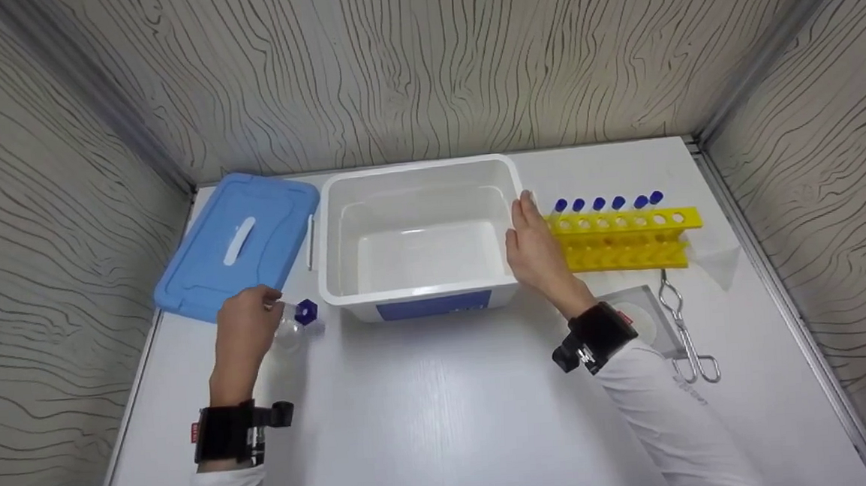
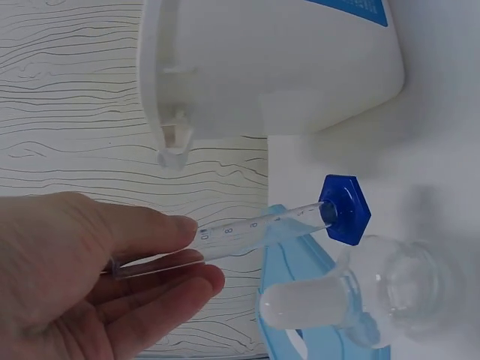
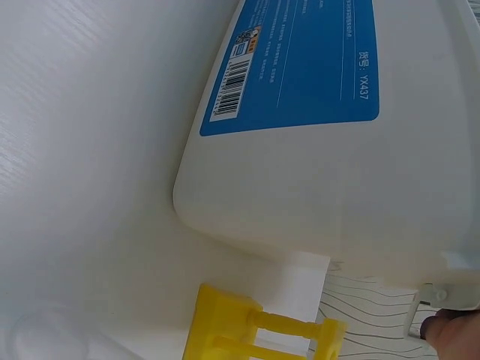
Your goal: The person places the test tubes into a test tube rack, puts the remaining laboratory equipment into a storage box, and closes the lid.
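Observation:
My left hand (image 1: 246,322) pinches a clear graduated cylinder (image 2: 262,231) between thumb and fingers. Its blue hexagonal base (image 2: 345,210) points away from the hand, toward the right in the left wrist view. Just beyond it stands a round glass alcohol lamp (image 2: 405,289) with a whitish cap (image 2: 304,304). Fingers fairly straight, my right hand (image 1: 539,251) rests at the right rim of a white plastic box (image 1: 421,295). In the right wrist view only part of that hand shows, by the clip (image 3: 431,296) on the box's side. The box is uncovered, and its inside is bare.
Left of the box lies its blue lid (image 1: 201,265) with a white handle. On the right are a yellow test tube rack (image 1: 622,261) with several blue-capped tubes (image 1: 598,203), a wire gauze (image 1: 637,321), crucible tongs (image 1: 680,325) and a clear cone-shaped piece (image 1: 721,259). Patterned walls (image 1: 407,64) enclose the table.

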The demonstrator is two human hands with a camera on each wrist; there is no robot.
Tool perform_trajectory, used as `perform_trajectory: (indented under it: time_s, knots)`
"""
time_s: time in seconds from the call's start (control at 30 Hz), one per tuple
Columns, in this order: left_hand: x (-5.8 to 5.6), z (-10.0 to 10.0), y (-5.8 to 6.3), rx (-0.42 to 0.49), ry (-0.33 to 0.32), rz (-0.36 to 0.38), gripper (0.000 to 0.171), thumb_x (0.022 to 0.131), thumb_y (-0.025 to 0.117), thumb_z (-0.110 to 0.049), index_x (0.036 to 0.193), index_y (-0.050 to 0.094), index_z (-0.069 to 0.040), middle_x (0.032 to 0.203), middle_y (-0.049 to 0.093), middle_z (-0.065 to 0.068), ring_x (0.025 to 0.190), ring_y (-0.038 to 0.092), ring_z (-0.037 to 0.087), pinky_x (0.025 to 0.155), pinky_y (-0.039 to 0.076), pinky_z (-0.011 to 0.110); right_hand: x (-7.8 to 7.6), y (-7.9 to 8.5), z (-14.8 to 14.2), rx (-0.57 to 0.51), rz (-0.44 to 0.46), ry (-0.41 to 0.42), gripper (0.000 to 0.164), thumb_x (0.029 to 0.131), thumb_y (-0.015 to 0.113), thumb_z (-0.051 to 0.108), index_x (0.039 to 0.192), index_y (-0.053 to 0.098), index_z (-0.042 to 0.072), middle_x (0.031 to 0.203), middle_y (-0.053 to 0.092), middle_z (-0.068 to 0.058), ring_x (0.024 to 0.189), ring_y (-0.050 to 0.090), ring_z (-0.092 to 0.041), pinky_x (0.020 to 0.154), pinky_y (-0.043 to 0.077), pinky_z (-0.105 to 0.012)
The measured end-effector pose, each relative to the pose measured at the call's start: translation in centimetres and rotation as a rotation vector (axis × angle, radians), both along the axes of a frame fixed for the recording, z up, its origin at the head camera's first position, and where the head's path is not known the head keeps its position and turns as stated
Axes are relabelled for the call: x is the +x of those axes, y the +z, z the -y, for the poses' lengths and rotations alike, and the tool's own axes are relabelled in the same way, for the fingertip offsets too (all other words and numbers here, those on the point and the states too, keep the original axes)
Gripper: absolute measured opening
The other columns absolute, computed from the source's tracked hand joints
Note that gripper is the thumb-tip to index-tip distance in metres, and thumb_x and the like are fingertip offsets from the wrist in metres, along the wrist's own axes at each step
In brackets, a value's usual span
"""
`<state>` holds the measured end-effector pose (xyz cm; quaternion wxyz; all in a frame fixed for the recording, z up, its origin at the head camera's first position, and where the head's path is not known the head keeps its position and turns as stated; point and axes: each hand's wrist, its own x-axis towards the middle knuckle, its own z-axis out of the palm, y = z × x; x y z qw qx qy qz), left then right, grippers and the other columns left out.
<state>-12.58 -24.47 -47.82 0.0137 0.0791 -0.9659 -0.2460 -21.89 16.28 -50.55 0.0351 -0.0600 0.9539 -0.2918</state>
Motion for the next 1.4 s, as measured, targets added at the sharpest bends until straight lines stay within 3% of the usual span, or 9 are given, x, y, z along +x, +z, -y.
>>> perform_trajectory:
  time_s: [0.13,0.27,0.5,0.67,0.77,0.9,1.2,1.4]
  knots:
    - [-0.1,0.1,1.4,-0.014,0.019,-0.055,0.023,0.092,0.063,-0.006,0.108,0.072,0.007,0.104,0.073,0.027,0.094,0.071,0.043,0.078,0.058,0.052,0.0,0.0,0.2,-0.001,-0.017,0.016,0.06,0.106,0.037,0.024,0.156,0.017,-0.003,0.168,0.004,-0.016,0.156,0.012,-0.032,0.126,0.016,-0.048]
    - [-0.5,-0.1,3.1,-0.032,0.015,-0.176,0.021,0.092,0.063,-0.004,0.106,0.072,0.007,0.102,0.073,0.028,0.087,0.072,0.042,0.071,0.057,0.05,0.0,0.0,0.1,-0.001,-0.034,0.025,0.059,0.106,0.037,0.022,0.155,0.018,-0.005,0.167,0.005,-0.019,0.156,0.013,-0.033,0.126,0.016,-0.048]
    - [-1.4,-1.3,7.7,-0.029,0.013,-0.393,0.019,0.091,0.064,-0.001,0.106,0.072,0.009,0.103,0.072,0.03,0.086,0.073,0.042,0.069,0.059,0.051,0.1,0.1,0.0,0.009,-0.021,0.014,0.06,0.106,0.037,0.024,0.156,0.017,-0.003,0.168,0.004,-0.017,0.156,0.012,-0.032,0.126,0.016,-0.047]
    - [-2.2,-3.4,10.5,-0.024,-0.052,-0.447,0.018,0.091,0.065,-0.001,0.106,0.072,0.007,0.105,0.072,0.028,0.089,0.073,0.04,0.073,0.061,0.048,0.2,0.2,-0.1,0.021,-0.014,0.011,0.06,0.107,0.036,0.024,0.156,0.016,-0.002,0.168,0.003,-0.016,0.156,0.011,-0.032,0.126,0.016,-0.048]
    - [-3.2,-4.9,11.1,-0.04,-0.126,-0.397,0.018,0.091,0.065,-0.002,0.106,0.072,0.006,0.104,0.073,0.026,0.09,0.074,0.038,0.076,0.061,0.046,0.3,0.2,-0.2,0.02,-0.007,0.008,0.06,0.107,0.036,0.024,0.157,0.015,-0.002,0.168,0.002,-0.016,0.156,0.011,-0.032,0.126,0.016,-0.048]
    - [-4.8,-6.7,11.0,-0.085,-0.23,-0.277,0.021,0.092,0.063,-0.003,0.108,0.073,0.005,0.105,0.074,0.024,0.093,0.074,0.037,0.078,0.061,0.046,0.2,0.0,-0.3,0.012,-0.007,0.0,0.06,0.107,0.037,0.025,0.157,0.016,0.0,0.168,0.002,-0.014,0.156,0.011,-0.031,0.126,0.016,-0.048]
    - [-7.6,-9.3,8.8,-0.216,-0.441,-0.031,0.022,0.086,0.061,0.002,0.1,0.078,0.001,0.102,0.076,0.018,0.094,0.072,0.035,0.082,0.059,0.046,0.0,-0.2,-0.3,0.006,-0.047,0.018,0.058,0.106,0.036,0.02,0.155,0.018,-0.005,0.167,0.006,-0.02,0.155,0.014,-0.034,0.126,0.016,-0.048]
    - [-8.9,-10.1,6.9,-0.266,-0.466,0.139,0.023,0.085,0.06,0.002,0.1,0.077,0.0,0.105,0.076,0.018,0.099,0.071,0.036,0.087,0.058,0.045,0.0,-0.1,-0.2,0.01,-0.044,0.02,0.059,0.106,0.035,0.021,0.155,0.018,-0.006,0.167,0.004,-0.02,0.156,0.013,-0.034,0.126,0.016,-0.049]
